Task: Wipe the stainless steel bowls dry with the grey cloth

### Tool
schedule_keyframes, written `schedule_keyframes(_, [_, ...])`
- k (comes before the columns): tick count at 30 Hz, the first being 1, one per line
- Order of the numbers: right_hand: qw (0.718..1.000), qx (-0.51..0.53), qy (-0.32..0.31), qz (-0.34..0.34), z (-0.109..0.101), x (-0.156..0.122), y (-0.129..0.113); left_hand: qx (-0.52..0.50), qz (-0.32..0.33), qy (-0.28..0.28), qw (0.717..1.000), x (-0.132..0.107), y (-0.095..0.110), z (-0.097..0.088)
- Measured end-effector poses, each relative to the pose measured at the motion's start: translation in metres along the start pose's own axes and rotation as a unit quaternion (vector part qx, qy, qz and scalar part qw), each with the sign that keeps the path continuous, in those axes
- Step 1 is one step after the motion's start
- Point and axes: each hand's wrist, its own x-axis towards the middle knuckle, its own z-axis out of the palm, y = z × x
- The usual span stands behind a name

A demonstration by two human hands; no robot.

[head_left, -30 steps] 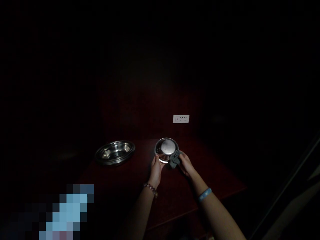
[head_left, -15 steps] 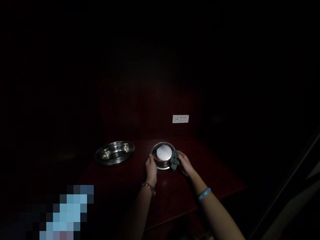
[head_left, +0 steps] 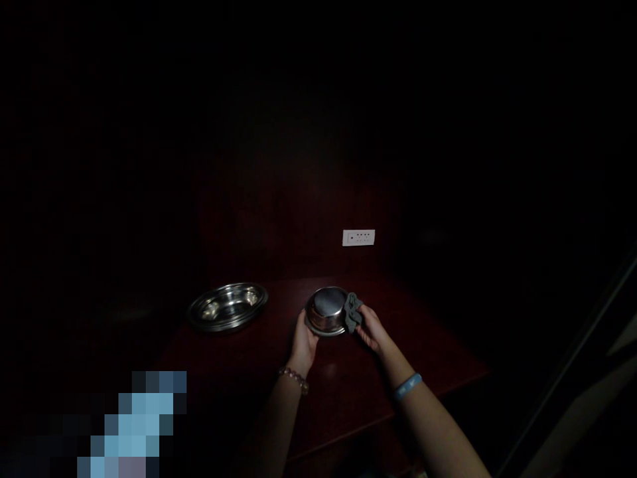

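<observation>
A small steel bowl (head_left: 327, 309) is held upside down over a dark red table (head_left: 338, 385), its flat base facing me. My left hand (head_left: 304, 342) grips the bowl's near left rim. My right hand (head_left: 369, 326) holds a grey cloth (head_left: 352, 311) pressed against the bowl's right side. A beaded bracelet is on my left wrist and a blue band on my right. The room is very dark.
A wider steel bowl (head_left: 227, 306) sits upright on the table to the left. A white wall socket plate (head_left: 359, 238) is on the dark wall behind. A pixelated blue patch (head_left: 130, 428) fills the lower left. A pale slanted edge runs at the far right.
The bowl has tilted and shifted slightly as my hands turn it. The cloth has moved up along the bowl's right side. The wide bowl has stayed in place.
</observation>
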Motion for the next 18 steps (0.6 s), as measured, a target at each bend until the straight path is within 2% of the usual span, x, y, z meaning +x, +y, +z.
schedule_keyframes(3, [0.998,0.026,0.041,-0.03,-0.002,0.002,-0.001,0.008,-0.031,-0.026,0.999,-0.004,-0.001,0.003])
schedule_keyframes(6, [0.997,0.038,0.056,-0.047,-0.003,0.004,0.0,0.044,-0.056,-0.07,0.995,-0.007,-0.006,0.006])
schedule_keyframes(9, [0.998,0.022,0.04,-0.05,-0.004,0.005,0.004,0.064,-0.057,-0.089,0.992,-0.009,-0.011,0.009])
schedule_keyframes(12, [0.999,-0.028,0.008,-0.043,-0.007,0.007,0.014,0.079,-0.031,-0.098,0.992,-0.009,-0.012,0.008])
schedule_keyframes(14, [0.996,-0.077,-0.003,-0.038,-0.01,0.009,0.021,0.097,0.005,-0.088,0.991,-0.009,-0.012,0.006])
schedule_keyframes(18, [0.985,-0.169,-0.023,-0.04,-0.014,0.011,0.028,0.139,0.084,-0.013,0.987,-0.008,-0.01,0.002])
